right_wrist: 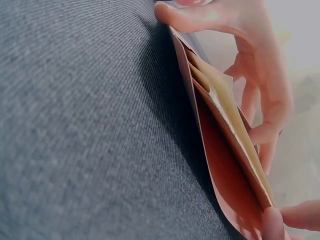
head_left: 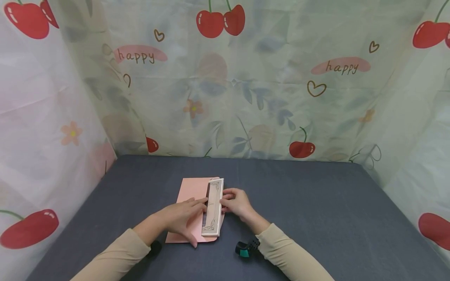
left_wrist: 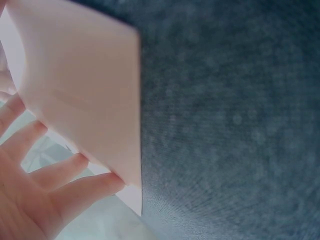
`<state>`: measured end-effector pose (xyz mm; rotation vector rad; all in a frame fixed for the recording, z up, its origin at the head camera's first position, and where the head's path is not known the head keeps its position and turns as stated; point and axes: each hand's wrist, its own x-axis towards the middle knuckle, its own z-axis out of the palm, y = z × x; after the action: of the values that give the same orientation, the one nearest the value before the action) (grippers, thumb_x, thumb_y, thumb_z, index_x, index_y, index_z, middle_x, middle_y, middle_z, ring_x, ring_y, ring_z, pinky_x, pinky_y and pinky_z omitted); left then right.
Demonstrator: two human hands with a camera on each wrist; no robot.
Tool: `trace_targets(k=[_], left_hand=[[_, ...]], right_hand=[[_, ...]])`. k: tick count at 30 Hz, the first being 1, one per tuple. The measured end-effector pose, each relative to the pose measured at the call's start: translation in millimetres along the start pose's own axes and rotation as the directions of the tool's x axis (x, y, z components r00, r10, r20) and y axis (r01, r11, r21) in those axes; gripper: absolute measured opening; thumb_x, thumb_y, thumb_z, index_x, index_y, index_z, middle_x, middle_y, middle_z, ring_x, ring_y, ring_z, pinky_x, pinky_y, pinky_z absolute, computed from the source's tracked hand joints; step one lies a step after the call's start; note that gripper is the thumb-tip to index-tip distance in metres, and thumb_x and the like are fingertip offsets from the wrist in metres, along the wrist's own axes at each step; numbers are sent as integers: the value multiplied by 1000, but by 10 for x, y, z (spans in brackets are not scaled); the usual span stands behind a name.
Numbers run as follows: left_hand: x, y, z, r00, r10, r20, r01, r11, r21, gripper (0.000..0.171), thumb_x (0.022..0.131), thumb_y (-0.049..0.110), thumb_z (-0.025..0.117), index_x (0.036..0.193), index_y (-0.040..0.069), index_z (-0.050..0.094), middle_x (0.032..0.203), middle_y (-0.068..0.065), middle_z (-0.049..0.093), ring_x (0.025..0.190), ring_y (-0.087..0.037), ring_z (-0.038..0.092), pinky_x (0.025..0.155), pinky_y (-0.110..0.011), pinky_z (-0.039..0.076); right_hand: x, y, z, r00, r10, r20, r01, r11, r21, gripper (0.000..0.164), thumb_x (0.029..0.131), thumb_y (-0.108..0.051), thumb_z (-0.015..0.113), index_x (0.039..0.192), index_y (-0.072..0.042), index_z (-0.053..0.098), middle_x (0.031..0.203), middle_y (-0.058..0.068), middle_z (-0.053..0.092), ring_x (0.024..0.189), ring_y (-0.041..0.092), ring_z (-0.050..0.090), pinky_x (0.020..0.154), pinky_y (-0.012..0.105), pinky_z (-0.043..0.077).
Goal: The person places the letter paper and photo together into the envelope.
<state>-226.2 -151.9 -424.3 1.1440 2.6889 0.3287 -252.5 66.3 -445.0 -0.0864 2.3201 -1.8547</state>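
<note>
A flat pink folded paper cover (head_left: pixel 188 187) lies on the table. On its right side sits a narrow cream card (head_left: pixel 213 207) with a white border and dark scroll ornaments at its ends. My left hand (head_left: pixel 184 216) spreads over the cover, fingertips at the card's left edge, thumb at the near edge. My right hand (head_left: pixel 237 203) pinches the card's right edge between thumb and fingers. In the right wrist view, the lower pink flap (right_wrist: pixel 225 185) gapes apart from the cream paper layers (right_wrist: pixel 232 120) above it. The left wrist view shows the cover's plain pink face (left_wrist: pixel 95 90).
A dark grey cloth covers the table (head_left: pixel 309 210). Printed curtains (head_left: pixel 225 97) with cherries hang at the back and on both sides. Below my right wrist is a small black and teal device (head_left: pixel 244 249).
</note>
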Motion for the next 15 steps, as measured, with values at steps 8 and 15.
trace_targets(k=[8, 15], left_hand=[[11, -10, 2, 1000, 3, 4, -3, 1000, 9, 88, 56, 69, 75, 125, 23, 44, 152, -7, 31, 131, -23, 41, 98, -41, 43], [15, -15, 3, 1000, 0, 12, 0, 1000, -2, 89, 56, 68, 75, 127, 24, 43, 152, -8, 30, 133, -26, 39, 100, -43, 41]], right_hand=[[-1, -2, 25, 1000, -9, 15, 9, 1000, 4, 37, 82, 5, 60, 118, 13, 55, 89, 14, 62, 57, 6, 58, 58, 25, 55], [8, -17, 23, 999, -6, 38, 6, 1000, -20, 43, 82, 3, 61, 123, 11, 52, 89, 12, 61, 58, 6, 59, 59, 26, 55]])
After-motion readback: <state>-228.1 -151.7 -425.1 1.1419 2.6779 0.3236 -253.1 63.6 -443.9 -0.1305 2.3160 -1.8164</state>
